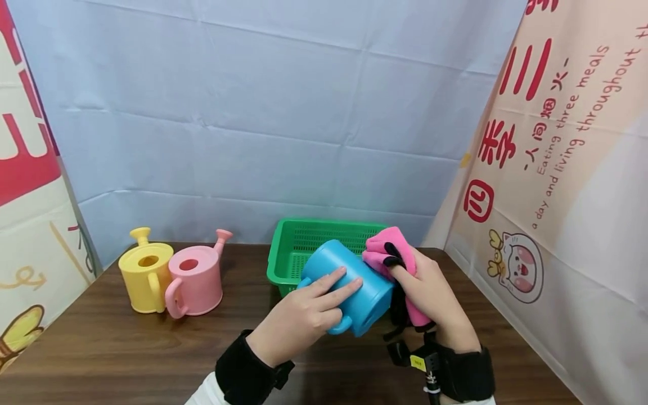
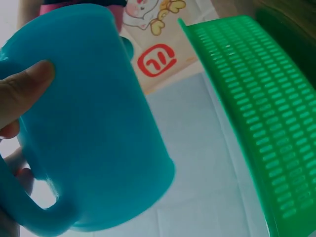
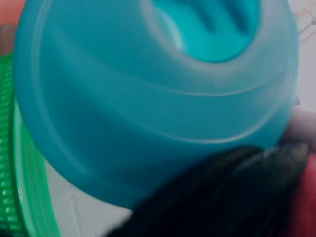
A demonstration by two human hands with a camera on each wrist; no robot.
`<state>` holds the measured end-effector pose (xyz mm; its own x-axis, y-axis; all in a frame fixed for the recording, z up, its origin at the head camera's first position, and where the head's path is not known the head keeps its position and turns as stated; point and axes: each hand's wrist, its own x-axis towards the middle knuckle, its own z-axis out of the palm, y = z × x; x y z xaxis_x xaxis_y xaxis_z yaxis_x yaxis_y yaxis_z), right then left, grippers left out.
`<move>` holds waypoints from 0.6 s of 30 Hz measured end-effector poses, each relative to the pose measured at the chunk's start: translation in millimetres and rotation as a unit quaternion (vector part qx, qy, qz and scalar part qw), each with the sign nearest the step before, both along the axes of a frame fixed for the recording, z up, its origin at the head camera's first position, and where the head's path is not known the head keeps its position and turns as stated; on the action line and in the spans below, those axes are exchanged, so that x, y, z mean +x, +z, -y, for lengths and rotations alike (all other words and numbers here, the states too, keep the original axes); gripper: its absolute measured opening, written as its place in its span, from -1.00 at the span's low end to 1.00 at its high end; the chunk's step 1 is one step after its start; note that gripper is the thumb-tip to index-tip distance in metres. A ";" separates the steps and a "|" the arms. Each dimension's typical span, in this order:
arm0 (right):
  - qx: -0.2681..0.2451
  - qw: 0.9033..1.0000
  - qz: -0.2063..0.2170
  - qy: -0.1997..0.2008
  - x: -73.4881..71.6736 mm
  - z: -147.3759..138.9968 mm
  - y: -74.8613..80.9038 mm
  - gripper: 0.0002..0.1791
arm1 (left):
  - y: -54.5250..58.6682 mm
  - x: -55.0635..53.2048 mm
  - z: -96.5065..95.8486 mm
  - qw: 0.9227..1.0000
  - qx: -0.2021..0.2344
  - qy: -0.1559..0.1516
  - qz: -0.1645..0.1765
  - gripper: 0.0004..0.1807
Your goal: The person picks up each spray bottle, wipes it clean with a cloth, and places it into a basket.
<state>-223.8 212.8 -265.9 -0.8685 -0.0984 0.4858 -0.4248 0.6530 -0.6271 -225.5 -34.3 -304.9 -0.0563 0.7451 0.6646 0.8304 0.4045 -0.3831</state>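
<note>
My left hand (image 1: 304, 320) holds a blue watering can (image 1: 336, 281) by its handle side, fingers spread over the body. The can is tilted sideways, in front of and partly over the green basket. In the left wrist view the thumb lies on the can (image 2: 98, 123) beside the handle. My right hand (image 1: 430, 287) grips a bunched pink cloth (image 1: 392, 244) with black edging against the can's right side. The right wrist view shows the round opening in the can's top (image 3: 148, 113), with the cloth's dark edge (image 3: 222, 192) blurred in front of it.
A green slotted basket (image 1: 286, 247) stands at the table's back, behind the blue can. To the left, a yellow watering can (image 1: 139, 281) and a pink watering can (image 1: 199, 287) stand upright side by side. Cloth backdrops (image 1: 273, 112) enclose the brown table (image 1: 126, 360).
</note>
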 end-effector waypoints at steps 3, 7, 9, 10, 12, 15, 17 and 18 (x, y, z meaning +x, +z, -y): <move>-0.054 0.997 -0.032 0.038 9.3 -1.2 2.7 -0.75 | 2.6 -3.1 5.3 1.000 0.026 -0.014 -0.007 -0.71; -0.095 0.980 -0.124 0.122 21.4 6.0 5.0 -0.77 | 8.2 -5.8 13.2 0.997 0.067 -0.024 -0.005 -0.70; -0.098 0.962 -0.178 0.185 24.6 17.2 5.8 -0.71 | 9.6 -6.8 16.8 0.995 0.095 -0.031 0.014 -0.70; -0.086 0.950 -0.206 0.219 25.0 24.8 6.4 -0.71 | 9.5 -7.4 18.5 0.993 0.113 -0.034 0.025 -0.69; -0.039 0.929 -0.256 0.263 25.3 41.7 6.3 -0.68 | 8.8 -8.6 20.9 0.985 0.161 -0.043 0.052 -0.77; 0.015 0.905 -0.340 0.255 20.8 63.0 3.5 -0.50 | 7.9 -8.6 20.7 0.959 0.262 -0.045 0.099 -0.77; 0.010 0.906 -0.378 0.189 16.5 69.2 -0.4 -0.41 | 9.1 -5.8 18.6 0.929 0.341 -0.046 0.140 -0.75; -0.009 0.912 -0.379 0.156 14.1 69.7 -2.7 -0.44 | 10.3 -3.7 17.4 0.911 0.377 -0.048 0.162 -0.68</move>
<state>-209.7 143.1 -268.6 -0.2132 -0.2695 0.9391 -0.9039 0.4192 -0.0850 -229.2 -51.6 -294.7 -0.2994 0.0962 0.9493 0.8957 0.3711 0.2449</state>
